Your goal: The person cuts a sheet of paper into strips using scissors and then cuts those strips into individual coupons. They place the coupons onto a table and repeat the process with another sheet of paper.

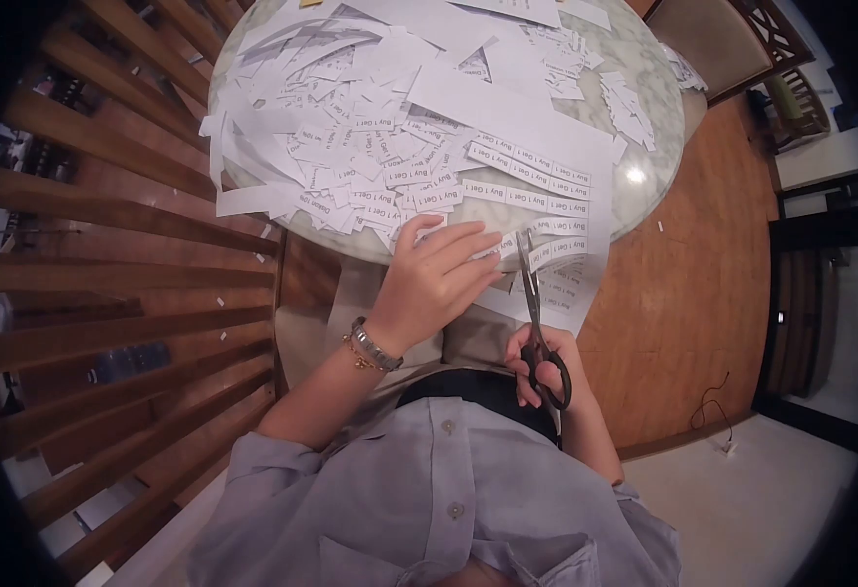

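My right hand (544,364) grips a pair of black-handled scissors (533,303), thumb and fingers through the loops. The blades point away from me, and their tips lie across a printed strip reading "Buy 1 Get 1" (558,227) near the table's front edge. My left hand (445,269), with a metal watch (378,344) and a gold bracelet on its wrist, is stretched out with fingers apart. Its fingertips are right at the left end of a strip, beside the scissor blades. A partly cut white sheet (556,298) overhangs the table edge below the strips.
Many cut paper slips (351,161) are heaped across the left of the round marble table (659,108). Further pieces lie in groups (627,110) at the right. A slatted wooden partition (135,279) stands at the left, and a chair (712,44) is at the far right.
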`<state>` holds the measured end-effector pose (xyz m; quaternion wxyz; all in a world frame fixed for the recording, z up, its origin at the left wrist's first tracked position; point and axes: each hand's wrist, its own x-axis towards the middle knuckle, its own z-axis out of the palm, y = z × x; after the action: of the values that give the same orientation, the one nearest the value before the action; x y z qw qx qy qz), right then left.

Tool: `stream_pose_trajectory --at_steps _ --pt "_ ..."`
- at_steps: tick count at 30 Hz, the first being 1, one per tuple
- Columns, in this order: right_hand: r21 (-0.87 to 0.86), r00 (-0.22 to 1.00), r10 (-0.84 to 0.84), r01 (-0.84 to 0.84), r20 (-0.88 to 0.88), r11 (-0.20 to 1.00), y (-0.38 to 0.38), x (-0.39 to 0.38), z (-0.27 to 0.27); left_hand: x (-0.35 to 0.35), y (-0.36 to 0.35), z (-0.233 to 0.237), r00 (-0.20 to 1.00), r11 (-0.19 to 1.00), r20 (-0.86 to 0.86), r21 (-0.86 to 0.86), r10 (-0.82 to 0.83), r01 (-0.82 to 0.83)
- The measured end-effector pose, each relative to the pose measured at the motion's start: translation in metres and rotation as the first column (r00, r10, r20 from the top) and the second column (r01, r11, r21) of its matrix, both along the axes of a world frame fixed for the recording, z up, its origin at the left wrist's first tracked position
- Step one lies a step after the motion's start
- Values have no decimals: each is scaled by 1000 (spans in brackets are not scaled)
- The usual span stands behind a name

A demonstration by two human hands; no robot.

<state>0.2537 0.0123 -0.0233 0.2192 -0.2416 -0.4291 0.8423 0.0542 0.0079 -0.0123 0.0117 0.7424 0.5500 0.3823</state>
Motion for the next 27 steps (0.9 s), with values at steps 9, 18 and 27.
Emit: stream_pose_trajectory --at_steps 9,18,27 --pt "7 999 -20 20 46 1000 0 2 -3 0 -3 2 997 999 66 12 48 -49" --pt "40 999 -34 32 36 999 2 1 -9 -4 -4 -1 988 986 70 79 140 -146" --pt "47 998 -67 66 20 997 3 1 -8 -6 17 4 989 997 140 41 57 -63"
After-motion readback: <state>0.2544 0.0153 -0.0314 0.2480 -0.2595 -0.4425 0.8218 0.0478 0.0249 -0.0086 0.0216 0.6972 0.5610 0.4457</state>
